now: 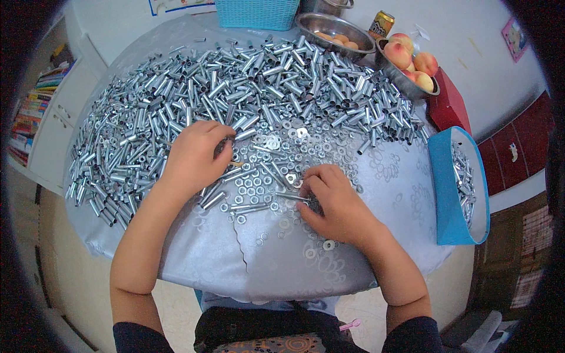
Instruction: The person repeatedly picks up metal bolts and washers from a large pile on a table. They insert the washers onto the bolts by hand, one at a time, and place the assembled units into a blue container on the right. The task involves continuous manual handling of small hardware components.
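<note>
A wide heap of silvery metal sleeves (194,82) covers the back and left of the round table. My left hand (200,154) is curled over the heap's near edge, thumb bent in toward the fingers; whatever lies inside the grip is hidden. Beside its thumb are loose hex nuts (250,183). To the right, my right hand (336,203) pinches the end of a slim metal bolt (289,196) between thumb and fingers, low over the tabletop. Flat washers (306,141) are scattered between and behind the hands. Several more bolts (250,208) lie among the nuts.
On the right edge stands a blue fabric bin (445,194) holding metal parts. Behind are a steel bowl of peaches (426,88), a bowl of eggs (360,52), a gold can (381,25), a red box (450,103) and a turquoise basket (257,15). A cloth covers the table (229,273).
</note>
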Demonstrator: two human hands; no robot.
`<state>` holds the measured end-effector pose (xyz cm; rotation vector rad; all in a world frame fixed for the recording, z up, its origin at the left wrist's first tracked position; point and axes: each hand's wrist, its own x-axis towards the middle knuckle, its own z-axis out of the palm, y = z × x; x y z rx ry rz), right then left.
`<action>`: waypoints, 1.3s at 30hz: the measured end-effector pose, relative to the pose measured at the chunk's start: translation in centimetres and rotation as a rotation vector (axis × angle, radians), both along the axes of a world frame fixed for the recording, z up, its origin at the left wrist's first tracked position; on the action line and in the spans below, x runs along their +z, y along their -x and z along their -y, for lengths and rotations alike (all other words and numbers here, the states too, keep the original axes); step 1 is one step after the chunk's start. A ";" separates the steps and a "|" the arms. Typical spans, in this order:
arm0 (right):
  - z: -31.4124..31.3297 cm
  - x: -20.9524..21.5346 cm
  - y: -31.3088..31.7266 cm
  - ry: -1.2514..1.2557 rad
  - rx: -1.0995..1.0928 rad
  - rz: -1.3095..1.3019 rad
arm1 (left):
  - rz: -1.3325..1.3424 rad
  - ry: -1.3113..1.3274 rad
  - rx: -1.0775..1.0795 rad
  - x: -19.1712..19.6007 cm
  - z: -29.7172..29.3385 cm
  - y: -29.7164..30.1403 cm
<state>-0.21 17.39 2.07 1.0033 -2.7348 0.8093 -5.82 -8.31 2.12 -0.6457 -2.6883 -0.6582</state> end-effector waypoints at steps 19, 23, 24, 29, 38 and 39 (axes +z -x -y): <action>-0.4 1.1 -0.2 0.538 -0.001 0.286 | -0.115 0.043 0.053 -1.1 -0.8 0.1; -0.3 1.4 -0.4 0.931 -0.014 0.697 | -0.203 0.062 0.042 -1.0 -1.2 0.0; -0.2 1.3 -0.4 0.998 -0.016 0.766 | -0.216 0.060 0.039 -0.9 -1.2 0.0; -0.4 2.1 -0.5 0.933 -0.166 0.914 | -0.268 0.019 0.043 -0.1 -1.6 -0.5; -0.5 0.4 0.0 0.602 -0.046 0.286 | -0.298 -0.111 -0.163 1.4 -3.6 -2.9; -0.6 0.3 0.2 0.607 -0.016 0.220 | -0.272 -0.150 -0.196 1.2 -3.9 -3.4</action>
